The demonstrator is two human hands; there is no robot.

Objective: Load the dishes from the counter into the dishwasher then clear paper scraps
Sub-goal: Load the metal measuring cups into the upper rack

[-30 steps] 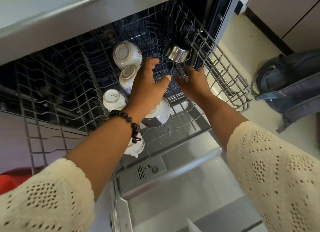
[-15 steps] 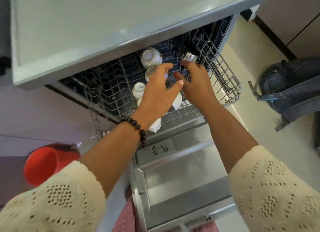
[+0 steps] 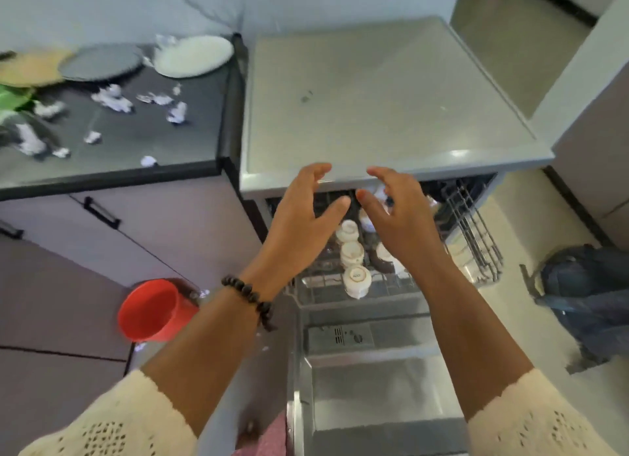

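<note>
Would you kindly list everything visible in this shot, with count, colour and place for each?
plates: three, white, grey and tan, back of the dark counter
paper scraps: many, white, scattered on the counter
cups: several, white, upside down in the pulled-out rack
dishwasher: one, grey, door open, right of the counter
red bucket: one, on the floor by the cabinets
backpack: one, dark, floor at right
left hand: open, above the rack
right hand: open, above the rack

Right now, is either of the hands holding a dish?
No: the left hand and right hand hover with fingers spread above the dishwasher rack, gripping nothing.
</note>
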